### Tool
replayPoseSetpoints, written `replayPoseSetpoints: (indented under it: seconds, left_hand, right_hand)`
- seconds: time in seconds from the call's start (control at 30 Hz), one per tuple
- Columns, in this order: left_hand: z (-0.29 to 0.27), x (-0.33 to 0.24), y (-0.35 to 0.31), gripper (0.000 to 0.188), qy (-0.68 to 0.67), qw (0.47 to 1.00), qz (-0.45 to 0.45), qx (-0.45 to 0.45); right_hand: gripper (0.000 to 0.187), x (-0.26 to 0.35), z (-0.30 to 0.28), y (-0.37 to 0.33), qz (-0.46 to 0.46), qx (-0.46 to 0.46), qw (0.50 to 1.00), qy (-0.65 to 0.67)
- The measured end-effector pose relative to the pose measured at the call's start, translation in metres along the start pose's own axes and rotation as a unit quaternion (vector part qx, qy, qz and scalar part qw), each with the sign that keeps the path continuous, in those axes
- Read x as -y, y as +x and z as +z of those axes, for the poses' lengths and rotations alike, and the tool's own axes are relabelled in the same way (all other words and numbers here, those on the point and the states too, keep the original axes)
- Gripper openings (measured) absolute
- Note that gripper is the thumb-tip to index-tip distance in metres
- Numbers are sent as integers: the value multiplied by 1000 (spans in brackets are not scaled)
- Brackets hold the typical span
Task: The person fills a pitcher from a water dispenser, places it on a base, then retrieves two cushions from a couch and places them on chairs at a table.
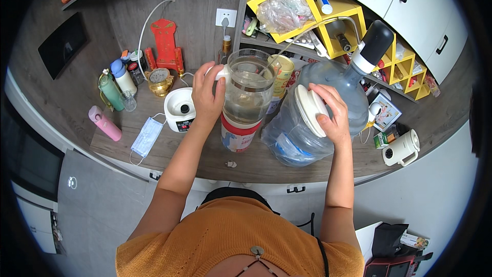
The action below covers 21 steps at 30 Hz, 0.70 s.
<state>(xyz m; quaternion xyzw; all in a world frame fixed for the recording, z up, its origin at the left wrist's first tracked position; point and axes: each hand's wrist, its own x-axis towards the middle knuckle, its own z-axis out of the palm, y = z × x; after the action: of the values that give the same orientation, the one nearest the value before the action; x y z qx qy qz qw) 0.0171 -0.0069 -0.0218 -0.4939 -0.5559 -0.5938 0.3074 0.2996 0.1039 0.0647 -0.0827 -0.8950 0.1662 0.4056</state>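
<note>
My left hand [207, 92] is closed round the white handle of a clear glass kettle jug [247, 105]. The jug has water in it and is open at the top. Just below it stands a red and white canister [237, 137]; I cannot tell whether they touch. A thin metal spout [328, 20] curves from the black and white pump [375, 48] on a large blue water bottle [335, 77], with its end over the jug. In my right hand [332, 115] is a round white lid [310, 109], tilted above a clear plastic-wrapped bundle [294, 146].
A white kettle base [179, 109] and a blue face mask [147, 136] lie left of the jug. Bottles, including a pink one [106, 123], stand further left. A cream kettle [401, 147] is at the right. Yellow shelf boxes [287, 10] hang behind; a small white piece [231, 164] lies in front.
</note>
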Motion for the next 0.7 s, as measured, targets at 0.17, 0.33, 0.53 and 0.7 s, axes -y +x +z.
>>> replayPoseSetpoints:
  seconds: [0.17, 0.33, 0.53, 0.7]
  left_hand:
    - [-1, -1, 0, 25, 0, 1000, -2, 1]
    - [-1, -1, 0, 25, 7, 1000, -1, 2]
    - [-1, 0, 0, 25, 6, 1000, 3, 0]
    - [0, 0, 0, 25, 4, 1000, 1, 1]
  right_hand:
    - [63, 0, 1, 0, -2, -1, 1000, 0]
    - [63, 0, 1, 0, -3, -4, 1000, -3]
    - [62, 0, 1, 0, -4, -4, 1000, -3]
    - [62, 1, 0, 0, -5, -3, 1000, -4]
